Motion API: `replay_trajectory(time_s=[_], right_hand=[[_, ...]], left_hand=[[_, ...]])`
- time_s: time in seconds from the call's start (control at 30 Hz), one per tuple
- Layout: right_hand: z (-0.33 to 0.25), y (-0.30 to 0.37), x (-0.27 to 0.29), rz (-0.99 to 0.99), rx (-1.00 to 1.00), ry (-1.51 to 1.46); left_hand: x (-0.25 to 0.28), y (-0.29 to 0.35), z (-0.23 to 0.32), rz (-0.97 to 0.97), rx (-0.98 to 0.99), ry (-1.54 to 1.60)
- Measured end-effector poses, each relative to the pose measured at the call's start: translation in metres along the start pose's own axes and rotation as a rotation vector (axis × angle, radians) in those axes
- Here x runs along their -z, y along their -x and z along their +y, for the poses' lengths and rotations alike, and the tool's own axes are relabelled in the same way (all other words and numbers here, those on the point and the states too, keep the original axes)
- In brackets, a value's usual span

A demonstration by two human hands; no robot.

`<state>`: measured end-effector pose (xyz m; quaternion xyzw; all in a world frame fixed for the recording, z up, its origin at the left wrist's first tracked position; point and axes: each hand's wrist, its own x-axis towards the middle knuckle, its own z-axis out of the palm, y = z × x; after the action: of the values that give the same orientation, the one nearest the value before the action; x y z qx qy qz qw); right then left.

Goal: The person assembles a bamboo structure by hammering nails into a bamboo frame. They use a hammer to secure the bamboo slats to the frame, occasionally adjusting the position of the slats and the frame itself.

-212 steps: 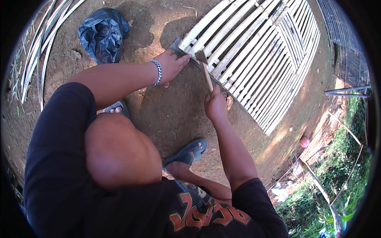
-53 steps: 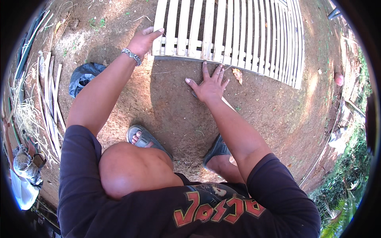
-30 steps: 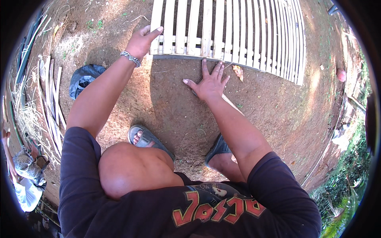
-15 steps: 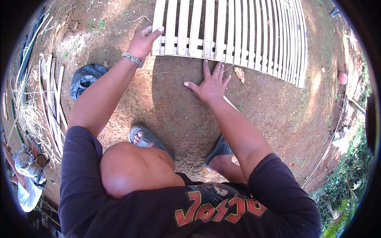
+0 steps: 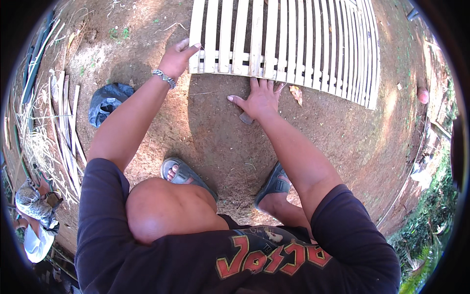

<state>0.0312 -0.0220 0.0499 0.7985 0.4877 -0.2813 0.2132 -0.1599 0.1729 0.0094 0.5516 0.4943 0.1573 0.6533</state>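
Observation:
A panel of pale, narrow slats [image 5: 255, 44], wood or bamboo, lies on the ground ahead of me, joined by crosspieces near its close edge. My left hand [image 5: 177, 60] grips its near left corner, thumb on top and the other fingers partly hidden by the outer slat. At the near edge, right of that corner, my right hand [image 5: 262, 101] is open, palm down with thumb spread. Its fingertips reach the panel's edge. From beneath this hand pokes a small grey tool head [image 5: 246, 118]; the rest of it is hidden.
A dark plastic bag [image 5: 105, 100] sits left of my left forearm. Loose slats [image 5: 67, 117] and pale shavings [image 5: 41, 139] lie farther left. At the lower left another person [image 5: 36, 210] is crouching. A dry leaf [image 5: 296, 95] lies by the panel; plants [image 5: 421, 235] border the right.
My left hand has slid slightly toward me along the panel's corner. The right hand's fingers have drawn closer together at the edge. More of the grey tool head shows; its pale handle is now hidden.

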Motion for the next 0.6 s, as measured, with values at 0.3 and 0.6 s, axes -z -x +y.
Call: replay_trajectory(time_s=[0.3,0.6], right_hand=[[0.031,0.011,-0.041,0.189,0.005,-0.097],[0.081,0.029,-0.068,0.447,0.068,-0.276]], left_hand=[[0.005,-0.002,-0.007,-0.1,0.047,0.07],[0.002,0.002,-0.011,0.009,0.05,-0.095]])
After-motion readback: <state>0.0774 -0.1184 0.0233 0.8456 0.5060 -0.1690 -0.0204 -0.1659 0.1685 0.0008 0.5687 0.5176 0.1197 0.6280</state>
